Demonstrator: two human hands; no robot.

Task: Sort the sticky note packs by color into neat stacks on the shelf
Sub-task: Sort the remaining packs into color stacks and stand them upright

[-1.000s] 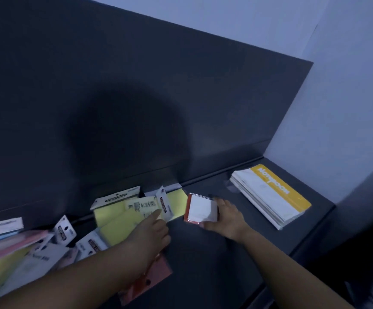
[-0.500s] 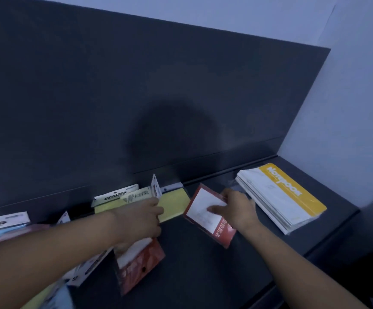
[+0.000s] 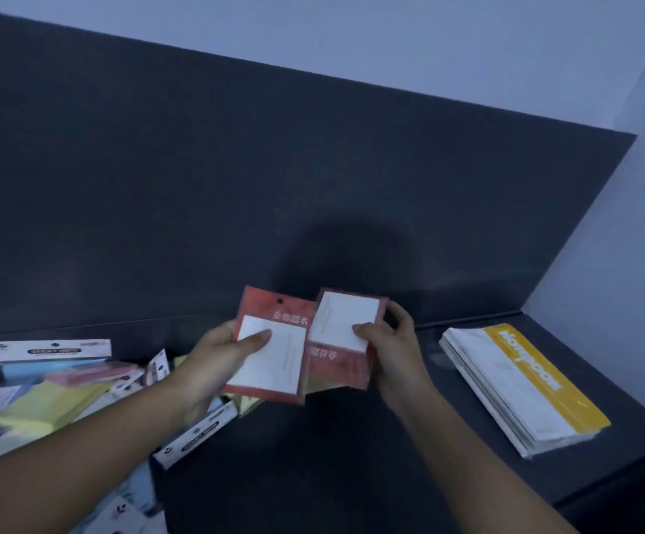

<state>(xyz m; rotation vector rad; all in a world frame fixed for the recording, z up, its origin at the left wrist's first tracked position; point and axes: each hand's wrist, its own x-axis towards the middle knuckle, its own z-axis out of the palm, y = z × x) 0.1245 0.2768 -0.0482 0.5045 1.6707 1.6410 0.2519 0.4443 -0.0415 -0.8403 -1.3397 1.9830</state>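
I hold two red packs above the dark shelf (image 3: pixel 351 468), in front of its back panel (image 3: pixel 236 179). Below them the shelf shows a bare stretch between the jumbled pile of mixed packs (image 3: pixel 43 402) on my left and the stack of notebooks (image 3: pixel 521 391) on my right, which lies near the shelf's right end and front edge.

My left hand (image 3: pixel 213 360) grips the left red pack (image 3: pixel 274 379), thumb on its white pad, fingers behind. Its long axis stands nearly upright, the hang-hole end pointing up toward the panel.

My right hand (image 3: pixel 394 348) pinches the right red pack (image 3: pixel 346 325) the same way. It is also upright, with its white pad uppermost and its printed red band lowest. Their inner edges overlap.
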